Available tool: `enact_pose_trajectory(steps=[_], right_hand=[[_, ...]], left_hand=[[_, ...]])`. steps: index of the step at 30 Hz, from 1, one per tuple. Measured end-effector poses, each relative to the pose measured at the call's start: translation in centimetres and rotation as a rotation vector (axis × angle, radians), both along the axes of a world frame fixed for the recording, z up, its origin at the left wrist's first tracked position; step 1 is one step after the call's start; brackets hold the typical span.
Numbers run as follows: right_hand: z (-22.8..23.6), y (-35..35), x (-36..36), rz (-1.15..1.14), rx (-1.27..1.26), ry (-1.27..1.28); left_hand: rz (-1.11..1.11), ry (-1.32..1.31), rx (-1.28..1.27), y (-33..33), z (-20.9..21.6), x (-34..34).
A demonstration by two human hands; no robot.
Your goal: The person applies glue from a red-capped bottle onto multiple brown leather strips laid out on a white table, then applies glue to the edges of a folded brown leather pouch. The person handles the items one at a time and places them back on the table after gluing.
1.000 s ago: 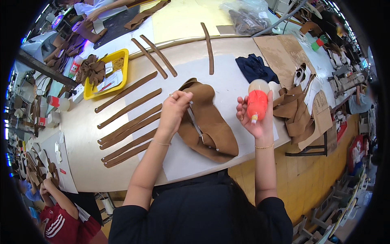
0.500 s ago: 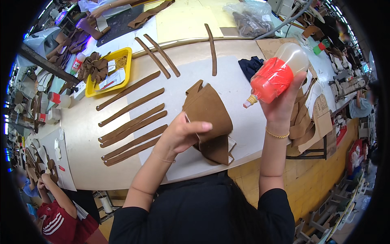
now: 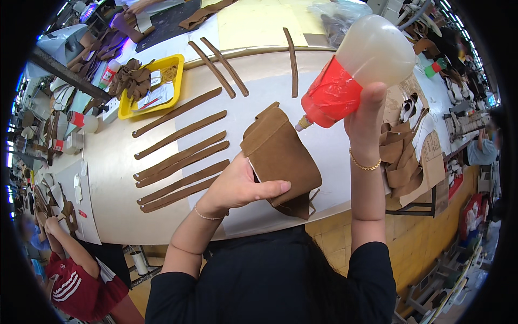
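Note:
My left hand (image 3: 245, 186) is closed on a curved brown leather piece (image 3: 286, 154), its thumb lying over the near edge and the fingers hidden underneath. Raised on the right, my right hand (image 3: 367, 121) grips a squeeze bottle (image 3: 372, 51) that is tilted nozzle-down. The bottle is translucent with a red band, and its narrow nozzle (image 3: 303, 124) points toward the leather piece from a short distance away. To the left, several long brown straps (image 3: 181, 137) lie in a slanting row on the table. Farther back are two more straps (image 3: 224, 67) and a single one (image 3: 291, 62).
A yellow tray (image 3: 177, 97) holding brown scraps and papers sits at the back left. On the right, brown leather pieces (image 3: 402, 162) lie on cardboard. A clear plastic bag (image 3: 329, 19) is at the back. Another person in a red shirt (image 3: 81, 286) works at lower left.
The bottle has come up and closer, its nozzle shifting left toward the leather piece. My left hand has turned the piece slightly, moving it a little to the right.

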State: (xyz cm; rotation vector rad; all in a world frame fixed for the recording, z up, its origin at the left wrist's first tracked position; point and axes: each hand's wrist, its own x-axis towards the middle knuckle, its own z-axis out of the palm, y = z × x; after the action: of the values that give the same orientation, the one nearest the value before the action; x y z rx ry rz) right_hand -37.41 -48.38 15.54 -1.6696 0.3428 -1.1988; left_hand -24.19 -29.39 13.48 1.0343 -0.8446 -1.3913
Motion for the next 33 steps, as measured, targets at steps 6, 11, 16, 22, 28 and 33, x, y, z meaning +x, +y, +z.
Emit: enact_pose_trajectory(steps=[6, 11, 16, 22, 28, 33], right_hand=[[1.2, 0.9, 1.7, -0.009, -0.021, -0.084], [1.4, 1.3, 2.3, -0.021, -0.044, -0.109], [0.8, 1.4, 2.2, -0.007, -0.048, -0.100], [-0.4, 1.0, 1.3, 0.028, -0.047, -0.132], [-0.6, -0.3, 0.8, 0.020, -0.004, 0.030], [-0.3, 0.3, 1.3, 0.089, 0.011, 0.048]], left_hand=[[-0.021, -0.014, -0.015, 0.2, 0.5, 0.3], [-0.016, -0.007, -0.008, 0.4, 0.4, 0.3], [-0.005, -0.002, -0.009, 0.3, 0.4, 0.5], [-0.022, -0.013, -0.013, 0.1, 0.3, 0.8], [-0.009, 0.001, -0.002, 0.1, 0.2, 0.7], [-0.009, 0.007, -0.010, 0.1, 0.4, 0.7]])
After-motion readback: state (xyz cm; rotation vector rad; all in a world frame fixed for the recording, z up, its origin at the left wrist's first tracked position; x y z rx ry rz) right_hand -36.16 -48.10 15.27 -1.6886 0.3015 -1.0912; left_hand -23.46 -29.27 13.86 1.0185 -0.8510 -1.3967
